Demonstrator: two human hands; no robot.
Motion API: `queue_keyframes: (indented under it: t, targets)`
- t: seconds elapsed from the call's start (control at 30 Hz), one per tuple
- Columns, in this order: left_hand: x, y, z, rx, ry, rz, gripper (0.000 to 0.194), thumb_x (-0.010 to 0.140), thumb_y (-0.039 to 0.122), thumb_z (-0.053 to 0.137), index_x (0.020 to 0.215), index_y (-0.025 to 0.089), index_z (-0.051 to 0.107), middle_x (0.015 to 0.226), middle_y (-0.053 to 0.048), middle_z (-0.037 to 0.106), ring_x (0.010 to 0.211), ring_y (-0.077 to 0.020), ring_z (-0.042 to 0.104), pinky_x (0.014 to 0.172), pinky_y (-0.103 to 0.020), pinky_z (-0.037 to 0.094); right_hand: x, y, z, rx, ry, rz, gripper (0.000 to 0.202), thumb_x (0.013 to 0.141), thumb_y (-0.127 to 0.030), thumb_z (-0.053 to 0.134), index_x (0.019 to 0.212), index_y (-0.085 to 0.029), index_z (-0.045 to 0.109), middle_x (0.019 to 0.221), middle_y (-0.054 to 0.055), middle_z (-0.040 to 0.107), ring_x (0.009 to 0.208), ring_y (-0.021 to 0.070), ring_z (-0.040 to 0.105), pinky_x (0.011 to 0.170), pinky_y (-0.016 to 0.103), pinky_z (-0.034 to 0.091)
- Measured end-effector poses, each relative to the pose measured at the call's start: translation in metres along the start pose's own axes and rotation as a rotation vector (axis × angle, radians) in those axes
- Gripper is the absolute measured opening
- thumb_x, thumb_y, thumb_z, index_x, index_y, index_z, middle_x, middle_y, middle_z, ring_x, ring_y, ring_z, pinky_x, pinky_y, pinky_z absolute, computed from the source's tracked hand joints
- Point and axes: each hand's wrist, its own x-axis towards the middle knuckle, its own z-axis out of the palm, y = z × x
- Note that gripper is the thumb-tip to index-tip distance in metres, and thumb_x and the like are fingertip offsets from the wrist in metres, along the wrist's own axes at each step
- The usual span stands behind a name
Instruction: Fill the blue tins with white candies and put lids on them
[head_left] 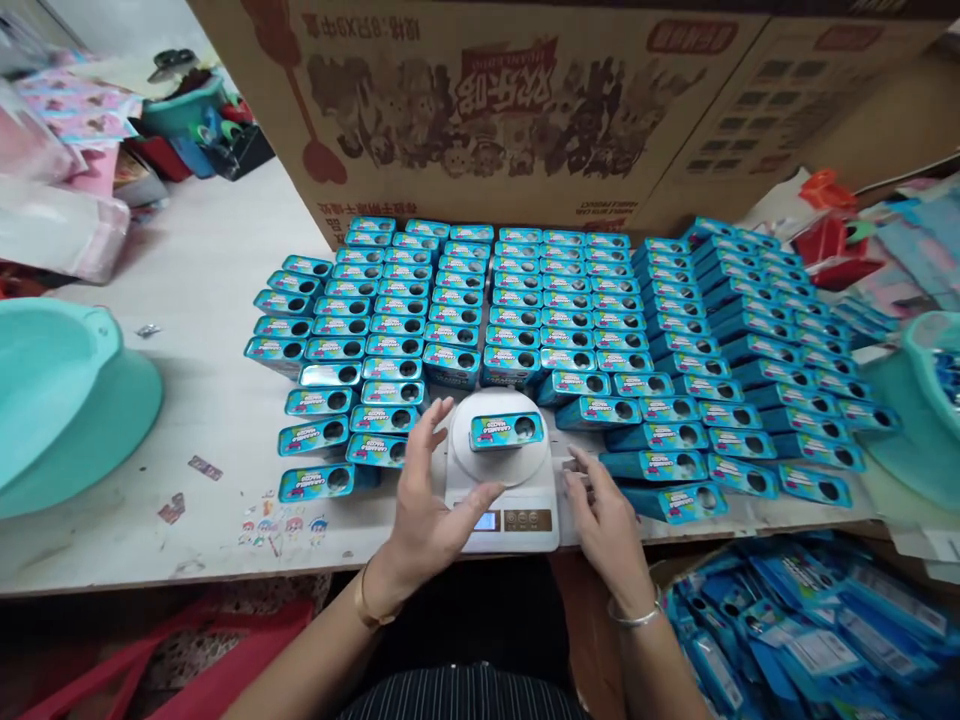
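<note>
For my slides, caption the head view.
Left hand and right hand flank a white plastic scale bearing one blue rectangular box.
</note>
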Motion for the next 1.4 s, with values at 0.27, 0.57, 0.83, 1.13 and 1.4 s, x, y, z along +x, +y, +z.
queue_keyframes:
  t: [0.27, 0.57, 0.83, 1.13, 1.4]
  targets:
    - [0.013, -0.016, 0.018, 0.084, -0.141, -0.044, 0.045, 0.085, 0.025, 0.067, 0.127, 0.023, 0.052, 0.116, -0.009, 0.063, 0.109, -0.0228, 0.062, 0.093, -0.038, 0.053, 0.013, -0.002, 0.024, 0.048, -0.095, -0.015, 0.043, 0.097, -0.04, 0.038, 0.121, -0.018, 0.066, 0.12, 0.012, 0.069, 0.11, 0.0243, 0.065, 0.094, 0.038, 0.052]
    - [0.001, -0.015, 0.001, 0.107, -0.127, -0.041, 0.029, 0.086, 0.021, 0.065, 0.114, 0.023, 0.058, 0.107, -0.006, 0.063, 0.1, -0.0191, 0.063, 0.087, -0.031, 0.053, 0.041, -0.02, 0.03, -0.209, 0.019, -0.129, 0.042, 0.099, -0.033, 0.035, 0.122, -0.018, 0.066, 0.114, 0.013, 0.071, 0.101, 0.0241, 0.069, 0.085, 0.033, 0.054]
    - [-0.003, -0.017, 0.004, 0.085, -0.093, -0.055, 0.028, 0.087, 0.021, 0.063, 0.114, 0.022, 0.058, 0.106, -0.006, 0.062, 0.101, -0.0201, 0.062, 0.088, -0.033, 0.052, 0.096, -0.053, 0.038, -0.735, -0.388, 0.023, 0.046, 0.101, -0.027, 0.032, 0.144, -0.02, 0.045, 0.092, 0.017, 0.074, 0.086, 0.0301, 0.072, 0.072, 0.037, 0.052]
    - [0.001, -0.014, 0.0, 0.009, -0.13, -0.081, 0.028, 0.086, 0.021, 0.062, 0.114, 0.022, 0.057, 0.107, -0.007, 0.063, 0.102, -0.0217, 0.062, 0.088, -0.035, 0.051, 0.057, -0.016, 0.031, -0.434, 0.01, -0.22, 0.034, 0.098, -0.032, 0.04, 0.101, -0.018, 0.071, 0.082, 0.008, 0.074, 0.062, 0.0182, 0.067, 0.059, 0.025, 0.047]
    - [0.003, -0.014, 0.001, -0.023, -0.155, -0.08, 0.025, 0.088, 0.022, 0.061, 0.112, 0.022, 0.057, 0.107, -0.007, 0.062, 0.103, -0.0211, 0.061, 0.089, -0.034, 0.048, 0.033, -0.085, -0.005, -0.101, 0.144, -0.635, 0.023, 0.096, -0.028, 0.051, 0.103, -0.019, 0.071, 0.087, 0.006, 0.073, 0.078, 0.0173, 0.068, 0.074, 0.028, 0.053]
